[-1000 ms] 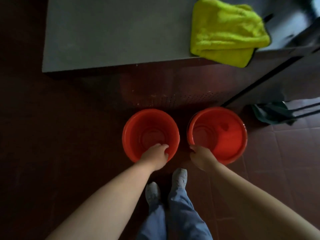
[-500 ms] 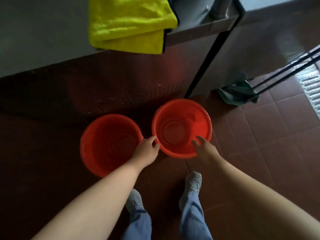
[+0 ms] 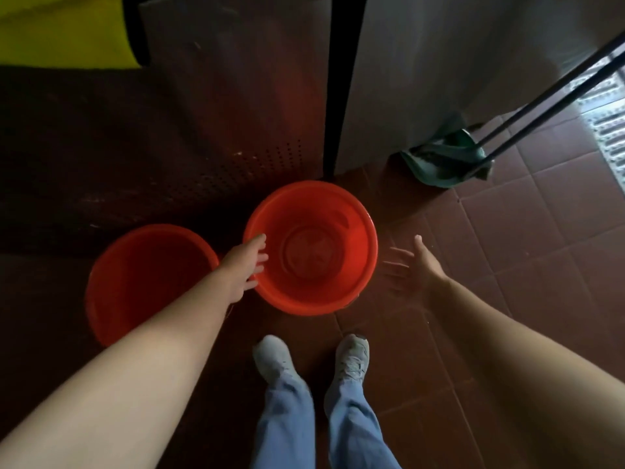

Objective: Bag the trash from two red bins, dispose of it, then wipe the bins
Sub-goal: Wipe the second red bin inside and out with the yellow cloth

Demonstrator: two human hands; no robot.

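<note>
1. The single view sits on the person's head and looks forward and steeply down at the tiled floor.
2. It is straight above the person's own shoes, which lie low in the middle of the frame.
3. Both forearms enter from the bottom corners. The left hand and right hand reach mid-frame, at arm's reach from the lens.
4. One red bin fills the centre, and a second red bin sits left of it.
5. The top edge cuts off a yellow cloth and a grey cabinet.

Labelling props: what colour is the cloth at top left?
Bright yellow; the cloth shows only in the head view.
</note>
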